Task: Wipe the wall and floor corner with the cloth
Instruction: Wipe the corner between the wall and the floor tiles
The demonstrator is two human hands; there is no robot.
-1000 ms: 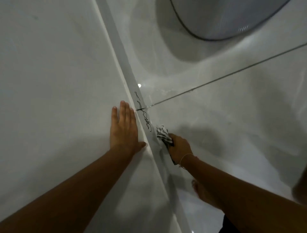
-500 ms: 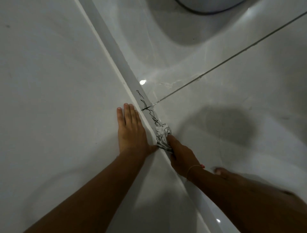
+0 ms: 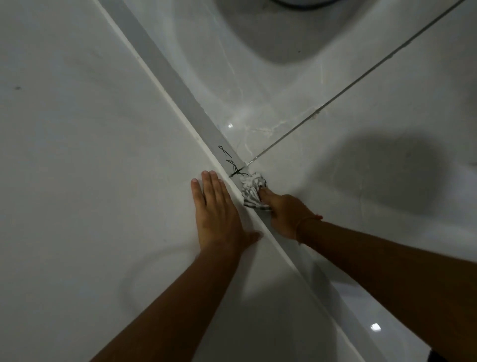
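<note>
A crumpled white cloth with dark stripes is pressed into the corner where the white wall meets the glossy tiled floor. My right hand grips the cloth from behind. Black scribble marks run along the grey skirting strip just ahead of the cloth, and the cloth touches their near end. My left hand lies flat on the wall with its fingers together, right beside the corner.
A dark grout line crosses the floor from the corner toward the upper right. A round object's dark-edged base sits at the top edge, casting a shadow on the tiles. A dark shadow lies on the floor at right.
My right hand has pushed the cloth forward along the corner over the nearer scribble marks, so fewer marks show. My left hand stays flat on the wall. The view has shifted slightly.
</note>
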